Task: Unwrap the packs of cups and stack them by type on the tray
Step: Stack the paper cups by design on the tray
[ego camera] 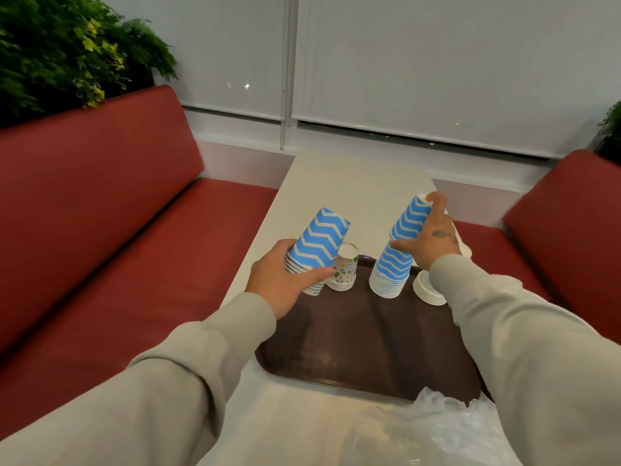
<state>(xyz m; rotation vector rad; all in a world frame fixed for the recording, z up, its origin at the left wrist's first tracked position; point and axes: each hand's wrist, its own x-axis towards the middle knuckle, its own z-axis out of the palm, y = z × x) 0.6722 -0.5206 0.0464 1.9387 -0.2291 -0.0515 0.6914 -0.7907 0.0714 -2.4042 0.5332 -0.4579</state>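
On the far half of the dark brown tray [369, 348], three groups of paper cups stand mouth down: a short stack of leaf-patterned cups [344, 269] at the far left corner, a tall stack of blue zigzag cups [391, 270] near the middle of the far edge, and a low stack of white cups [428, 290] just to its right, partly hidden by the right sleeve [524, 348]. The right grip [431, 237] grasps the upper section of the tall stack, with the thumb on the near side and the fingers curled over the top. That upper section leans to the right, out of line with the lower section resting on the tray. The left grip [285, 274] is clenched around a second stack of blue zigzag cups [319, 240], held at the rim end and tilted with the closed base pointing up and to the right. This held stack sits just beside the leaf-patterned cups; contact between its lower end and the tray cannot be determined. The tray rests on a white desk [353, 190] that runs away from the camera toward a window with lowered blinds. Crumpled clear plastic wrap [437, 428] lies on the desk at the near edge of the tray. Red seats [100, 196] flank the desk on both sides, and a green plant [67, 52] stands behind the left seat.
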